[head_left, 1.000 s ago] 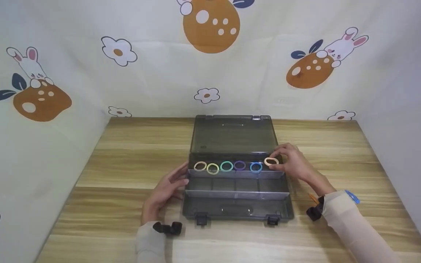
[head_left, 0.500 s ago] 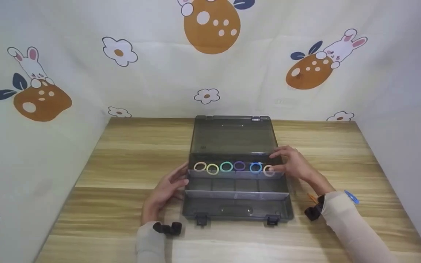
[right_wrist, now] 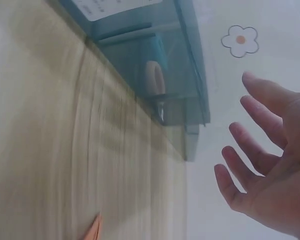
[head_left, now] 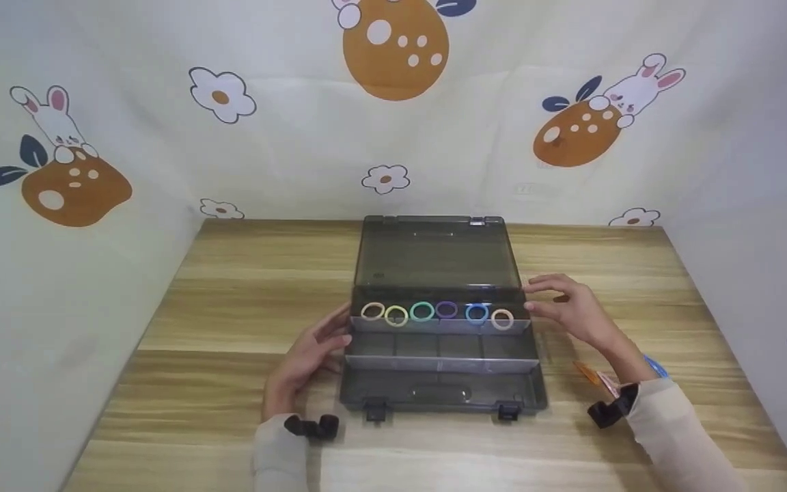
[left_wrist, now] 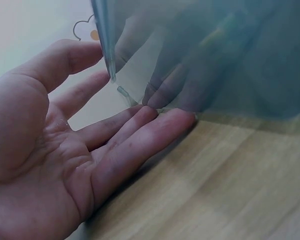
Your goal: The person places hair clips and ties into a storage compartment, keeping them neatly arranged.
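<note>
In the head view, six rings are being shown in the back row of the open grey organiser box (head_left: 438, 383), the beige ring (head_left: 502, 319) at its right end, with the right hand (head_left: 571, 311) held just right of the box, fingers spread and holding nothing. Only the left wrist view is showing the left hand (left_wrist: 65, 155) with straight fingers laid against the box's left wall; only the right wrist view is showing the beige ring (right_wrist: 155, 77) standing on edge behind the tinted wall.

Bright, even, soft light; head view fairly sharp, wrist views blurry.
Faint shadows under the smoky grey plastic box (head_left: 438, 383) on the wooden tabletop (head_left: 229, 383); edges bend outward; right wrist view motion-smeared, left hand (left_wrist: 65, 165) close and soft.
</note>
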`<state>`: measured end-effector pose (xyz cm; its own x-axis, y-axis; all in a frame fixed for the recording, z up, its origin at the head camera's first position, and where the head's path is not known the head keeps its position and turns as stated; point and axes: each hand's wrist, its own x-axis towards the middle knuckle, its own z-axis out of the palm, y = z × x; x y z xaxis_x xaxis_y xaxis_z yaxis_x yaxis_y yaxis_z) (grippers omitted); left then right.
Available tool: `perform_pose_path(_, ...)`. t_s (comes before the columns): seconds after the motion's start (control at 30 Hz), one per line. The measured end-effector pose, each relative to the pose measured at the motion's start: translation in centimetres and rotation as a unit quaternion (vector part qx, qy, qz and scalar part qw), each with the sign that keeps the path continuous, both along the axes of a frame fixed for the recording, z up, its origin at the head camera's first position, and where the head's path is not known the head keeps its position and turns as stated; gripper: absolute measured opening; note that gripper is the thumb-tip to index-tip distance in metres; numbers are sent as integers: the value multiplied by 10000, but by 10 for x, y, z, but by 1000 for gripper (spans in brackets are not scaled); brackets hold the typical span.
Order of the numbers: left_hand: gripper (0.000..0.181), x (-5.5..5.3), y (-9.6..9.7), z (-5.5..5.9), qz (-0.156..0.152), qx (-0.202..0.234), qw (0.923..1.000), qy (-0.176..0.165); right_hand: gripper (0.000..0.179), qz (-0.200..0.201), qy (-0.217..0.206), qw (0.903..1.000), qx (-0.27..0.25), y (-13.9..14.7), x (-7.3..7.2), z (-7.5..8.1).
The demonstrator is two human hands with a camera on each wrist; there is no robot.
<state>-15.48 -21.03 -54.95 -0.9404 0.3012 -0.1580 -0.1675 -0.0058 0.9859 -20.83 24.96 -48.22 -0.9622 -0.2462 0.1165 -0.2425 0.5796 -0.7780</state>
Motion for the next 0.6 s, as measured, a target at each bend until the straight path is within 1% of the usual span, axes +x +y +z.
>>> perform_pose_path(0.17, 68, 0, 0, 1, -17, -37, 10000, -28, 25, -82, 336, 9993, 120, 16, 16, -2)
perform_pose_path(0.33, 68, 0, 1, 0, 22, 20, 9999, -141, 25, -169, 430, 9980, 429, 30, 29, -6)
perform_pose_path(0.4, 68, -1, 1, -1, 47, 24, 9999, -106, 26, -181, 466, 9970, 587, 35, 35, -8)
perform_pose_path(0.5, 68, -1, 1, -1, 86, 8, 10000, -48, 30, -135, 385, 9962, 770, 43, 42, -10)
perform_pose_path(0.6, 69, -1, 2, 0, 92, 14, 10000, -32, 36, -38, 136, 9958, 906, 51, 49, -12)
